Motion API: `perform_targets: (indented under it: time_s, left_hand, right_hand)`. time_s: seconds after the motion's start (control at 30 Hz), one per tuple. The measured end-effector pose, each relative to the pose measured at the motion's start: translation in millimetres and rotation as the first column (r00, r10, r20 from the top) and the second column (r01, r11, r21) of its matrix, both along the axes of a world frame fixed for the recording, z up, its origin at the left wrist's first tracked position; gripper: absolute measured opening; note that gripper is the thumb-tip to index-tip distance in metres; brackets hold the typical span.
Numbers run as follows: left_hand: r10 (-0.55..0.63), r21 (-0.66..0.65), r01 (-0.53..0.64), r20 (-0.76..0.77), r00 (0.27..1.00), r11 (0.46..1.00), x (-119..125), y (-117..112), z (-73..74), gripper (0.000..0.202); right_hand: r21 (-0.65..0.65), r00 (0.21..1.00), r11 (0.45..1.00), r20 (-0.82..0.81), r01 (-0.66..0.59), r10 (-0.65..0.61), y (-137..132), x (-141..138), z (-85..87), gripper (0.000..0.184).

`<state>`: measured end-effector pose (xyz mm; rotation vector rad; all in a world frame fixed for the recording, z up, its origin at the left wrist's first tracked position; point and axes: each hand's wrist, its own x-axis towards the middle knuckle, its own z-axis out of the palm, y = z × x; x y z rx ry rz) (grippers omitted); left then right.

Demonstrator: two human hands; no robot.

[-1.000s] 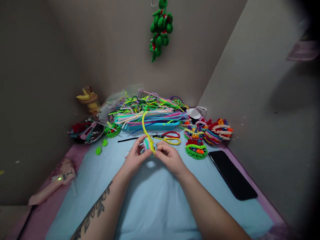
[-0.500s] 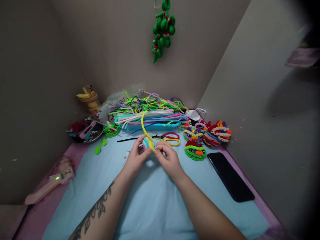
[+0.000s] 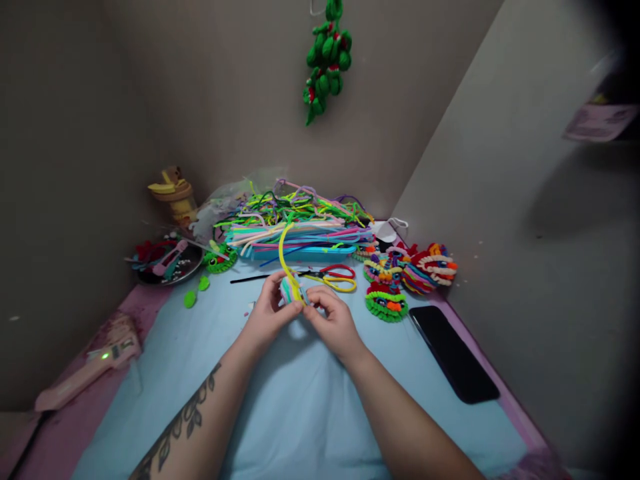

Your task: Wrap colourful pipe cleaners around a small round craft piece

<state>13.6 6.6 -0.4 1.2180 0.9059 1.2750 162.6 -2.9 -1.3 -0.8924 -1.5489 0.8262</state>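
Over the light blue mat (image 3: 300,407), my left hand (image 3: 267,315) and my right hand (image 3: 334,320) are closed together on a small striped pipe-cleaner piece (image 3: 289,291), pastel blue and pink. A long yellow pipe cleaner (image 3: 283,250) rises from the piece and curves up and back toward the pile. Both hands pinch the piece between thumb and fingers, just above the mat.
A pile of coloured pipe cleaners (image 3: 300,223) lies at the back. Red-and-yellow scissors (image 3: 335,277) sit just beyond my hands. Finished fuzzy faces (image 3: 405,273) lie right, a black phone (image 3: 453,353) nearer. A pink glue gun (image 3: 85,373) rests left, a dish (image 3: 165,260) behind it.
My hands and the piece have stayed together, with small finger shifts. The view has drifted slightly, so everything sits a little to the left.
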Motion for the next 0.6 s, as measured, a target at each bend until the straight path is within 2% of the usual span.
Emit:
perform_targets:
  time_s: [0.07, 0.13, 0.23, 0.3, 0.37, 0.6]
  left_hand:
    - [0.053, -0.003, -0.053, 0.020, 0.998, 0.999, -0.2, 0.9, -0.6, 0.058]
    - [0.083, 0.004, -0.083, 0.050, 0.995, 0.997, 0.0, 1.6, -1.3, 0.057]
    - [0.086, 0.035, -0.089, 0.077, 0.993, 0.995, 1.2, 1.8, -1.7, 0.054]
    - [0.091, 0.050, -0.095, 0.086, 0.992, 0.994, 2.3, 1.3, -1.4, 0.054]
    - [0.091, 0.057, -0.096, 0.092, 0.992, 0.994, 3.3, 0.4, -0.9, 0.055]
    - [0.082, 0.130, -0.092, 0.083, 0.993, 0.987, 2.3, 0.1, -0.9, 0.058]
  right_hand:
    - [-0.008, 1.000, 1.000, -0.004, 0.000, 0.000, -0.2, -0.7, -1.8, 0.012]
    - [0.018, 0.998, 0.998, -0.016, 0.066, -0.065, -1.3, -1.1, -2.7, 0.022]
    - [0.157, 0.978, 0.967, 0.022, 0.202, -0.208, -4.2, -1.0, -1.5, 0.014]
    - [0.255, 0.961, 0.937, 0.073, 0.239, -0.265, -6.3, -0.8, 0.3, 0.010]
    - [0.300, 0.951, 0.920, 0.097, 0.254, -0.294, -7.7, -0.9, 1.9, 0.010]
    - [0.222, 0.962, 0.942, 0.052, 0.250, -0.268, -7.7, -1.8, 4.9, 0.006]
